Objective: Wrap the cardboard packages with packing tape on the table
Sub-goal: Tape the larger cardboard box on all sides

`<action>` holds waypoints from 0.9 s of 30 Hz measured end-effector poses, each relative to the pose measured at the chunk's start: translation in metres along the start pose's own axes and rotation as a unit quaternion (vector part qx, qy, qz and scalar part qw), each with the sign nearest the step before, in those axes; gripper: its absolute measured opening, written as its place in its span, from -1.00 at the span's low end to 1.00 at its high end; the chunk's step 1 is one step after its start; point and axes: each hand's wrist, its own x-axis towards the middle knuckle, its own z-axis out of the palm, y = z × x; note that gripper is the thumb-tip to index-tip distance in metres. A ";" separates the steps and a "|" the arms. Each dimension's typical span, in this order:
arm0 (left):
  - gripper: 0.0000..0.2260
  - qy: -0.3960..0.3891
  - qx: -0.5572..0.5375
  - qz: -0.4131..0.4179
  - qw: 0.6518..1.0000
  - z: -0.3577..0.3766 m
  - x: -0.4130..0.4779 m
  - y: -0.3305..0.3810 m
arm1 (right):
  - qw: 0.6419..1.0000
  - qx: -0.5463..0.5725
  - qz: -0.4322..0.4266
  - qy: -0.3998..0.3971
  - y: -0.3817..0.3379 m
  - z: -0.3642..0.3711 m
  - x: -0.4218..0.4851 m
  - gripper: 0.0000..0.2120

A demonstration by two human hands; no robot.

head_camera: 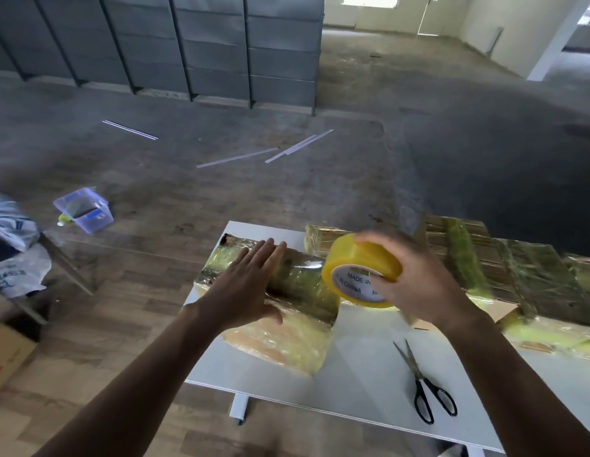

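1. Cardboard package [300, 282], head view: it's sitting at the left end of the white table [369, 367], already sheathed in glossy yellowish tape.
2. Your left hand [251, 285] is lying flat on its top, fingers straight and together, pressing down. Your right hand [419, 285] is gripping the tape roll [359, 258] just right of the package, fingers curling over the rim and into the core.
3. Handling, my read: it's looking like a dense stack of flat cardboard, so probably weighty, stiff and not fragile. The tape skin is looking slick, so a flat palm may be sliding on it. I'd be taking it by the ends or under the long edges when turning it.
4. The roll is looking light and rigid. Holding it through the core is likely giving you good control of payout.
5. Hard to make out: I'm not seeing a free tape end or a strip running from roll to package. The film is clear and your right hand is blurring, so I can't tell whether the tape is attached.
6. Hidden or cut off: the package's underside isn't showing. The wrapped packages [517, 275] on the right are running out of frame, and the roll is blocking part of another behind it [320, 237]. Scissors [425, 387] are lying near the front edge, apart from both hands.
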 end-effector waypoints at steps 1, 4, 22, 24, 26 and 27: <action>0.15 0.000 0.001 0.005 1.000 0.000 0.001 0.001 | 1.000 -0.018 -0.001 -0.007 0.002 -0.002 -0.002 -0.39; 0.11 -0.008 0.010 0.013 1.000 -0.002 0.000 0.000 | 0.997 -0.074 -0.003 -0.015 0.014 -0.006 -0.009 -0.42; -0.06 -0.035 0.142 0.037 0.989 -0.005 0.000 0.008 | 0.987 -0.091 0.024 -0.128 0.055 0.039 -0.024 -0.41; -0.13 -0.014 0.210 0.049 0.976 -0.007 0.001 0.022 | 0.987 -0.083 0.037 -0.136 0.054 0.046 -0.023 -0.40; -0.28 -0.016 0.269 0.033 0.962 -0.002 0.000 0.042 | 0.987 -0.075 0.040 -0.136 0.055 0.050 -0.023 -0.39; -0.33 -0.014 0.285 0.022 0.958 0.003 0.000 0.053 | 0.988 -0.074 0.035 -0.135 0.055 0.050 -0.023 -0.39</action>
